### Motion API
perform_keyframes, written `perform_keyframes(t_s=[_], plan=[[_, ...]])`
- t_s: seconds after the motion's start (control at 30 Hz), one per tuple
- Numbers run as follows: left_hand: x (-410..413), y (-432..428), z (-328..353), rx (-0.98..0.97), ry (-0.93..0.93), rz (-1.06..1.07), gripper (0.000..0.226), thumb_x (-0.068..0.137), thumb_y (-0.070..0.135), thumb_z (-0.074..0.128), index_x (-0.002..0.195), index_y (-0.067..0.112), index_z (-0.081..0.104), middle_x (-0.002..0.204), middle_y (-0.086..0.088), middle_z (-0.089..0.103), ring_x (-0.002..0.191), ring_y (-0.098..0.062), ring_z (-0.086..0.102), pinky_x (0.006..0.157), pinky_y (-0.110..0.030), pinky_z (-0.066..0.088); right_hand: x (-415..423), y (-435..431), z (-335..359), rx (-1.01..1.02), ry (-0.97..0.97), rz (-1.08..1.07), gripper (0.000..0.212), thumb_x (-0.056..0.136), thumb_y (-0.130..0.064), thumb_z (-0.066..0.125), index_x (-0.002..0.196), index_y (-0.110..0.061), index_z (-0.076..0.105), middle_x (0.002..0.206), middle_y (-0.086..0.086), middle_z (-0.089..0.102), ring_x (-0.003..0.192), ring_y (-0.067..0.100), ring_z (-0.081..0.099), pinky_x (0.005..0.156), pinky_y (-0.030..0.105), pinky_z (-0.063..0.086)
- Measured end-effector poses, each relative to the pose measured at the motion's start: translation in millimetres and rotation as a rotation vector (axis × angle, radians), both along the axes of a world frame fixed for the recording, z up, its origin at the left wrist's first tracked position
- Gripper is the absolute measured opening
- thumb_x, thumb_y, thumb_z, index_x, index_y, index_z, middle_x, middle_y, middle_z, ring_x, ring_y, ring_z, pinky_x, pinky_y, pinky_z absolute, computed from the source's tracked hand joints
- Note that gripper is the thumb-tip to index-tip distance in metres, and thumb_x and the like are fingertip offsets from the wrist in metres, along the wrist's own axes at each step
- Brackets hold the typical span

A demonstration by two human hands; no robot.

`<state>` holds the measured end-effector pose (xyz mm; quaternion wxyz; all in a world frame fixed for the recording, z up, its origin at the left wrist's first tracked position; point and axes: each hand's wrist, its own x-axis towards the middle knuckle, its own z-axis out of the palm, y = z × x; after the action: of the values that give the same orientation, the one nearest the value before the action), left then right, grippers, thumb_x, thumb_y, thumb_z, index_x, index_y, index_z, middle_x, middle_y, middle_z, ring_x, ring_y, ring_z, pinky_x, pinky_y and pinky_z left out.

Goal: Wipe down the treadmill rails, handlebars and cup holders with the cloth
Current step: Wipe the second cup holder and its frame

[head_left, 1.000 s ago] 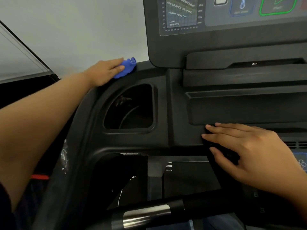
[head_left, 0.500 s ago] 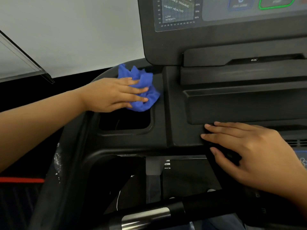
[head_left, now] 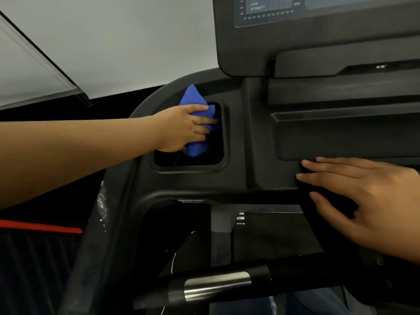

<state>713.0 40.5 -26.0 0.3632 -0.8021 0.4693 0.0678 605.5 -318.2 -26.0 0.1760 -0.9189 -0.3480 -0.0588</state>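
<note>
My left hand point(head_left: 181, 128) grips a bunched blue cloth point(head_left: 196, 146) and pushes it down into the left cup holder point(head_left: 223, 142), a dark square recess in the black treadmill console. One corner of the cloth sticks up above the holder's far rim. My right hand point(head_left: 363, 201) rests flat with straight fingers on the console's lower ledge, holding nothing. A black handlebar with a silver sensor band point(head_left: 216, 287) runs across the bottom.
The display panel point(head_left: 318, 30) rises at the upper right above a shallow tray shelf point(head_left: 341, 123). The curved left side rail point(head_left: 109, 223) runs down beside my left forearm. A pale wall lies behind, a red stripe point(head_left: 41, 226) at the lower left.
My left hand carried the cloth from the console's top left corner down across the rim and into the cup holder. The right hand stayed put on the ledge.
</note>
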Motion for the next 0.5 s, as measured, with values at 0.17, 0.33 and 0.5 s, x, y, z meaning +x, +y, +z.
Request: perform_keyframes(t_s=[0.17,0.33,0.5], plan=[[-12,-7,-6,0.092,-0.048,0.167,0.051,0.092,0.033,0.045,0.142,0.024,0.039,0.152,0.006,0.032,0.146,-0.019,0.009,0.117,-0.04,-0.004,2,-2,-6,0.021,0.027,0.003,0.038,0.087,-0.041,0.045,0.114,-0.027,0.068,0.124,-0.008,0.062,0.117,0.01,0.057,0.087,0.044,0.053],[-38,-12,-4,0.144,-0.023,0.395,0.046,0.101,0.038,0.029,0.143,0.02,0.035,0.154,0.005,0.028,0.146,-0.019,0.006,0.117,-0.035,0.001,1,-2,-5,0.037,0.005,0.009,0.038,0.087,-0.04,0.045,0.112,-0.024,0.07,0.123,-0.006,0.063,0.116,0.012,0.058,0.085,0.045,0.053],[-44,-27,9,0.161,0.195,0.648,0.04,0.103,0.037,0.025,0.137,0.023,0.041,0.139,-0.002,0.047,0.127,-0.025,0.042,0.106,-0.035,0.03,-2,-1,-1,0.015,-0.052,0.013,0.035,0.085,-0.036,0.049,0.109,-0.024,0.071,0.119,-0.006,0.066,0.113,0.012,0.06,0.082,0.042,0.055]])
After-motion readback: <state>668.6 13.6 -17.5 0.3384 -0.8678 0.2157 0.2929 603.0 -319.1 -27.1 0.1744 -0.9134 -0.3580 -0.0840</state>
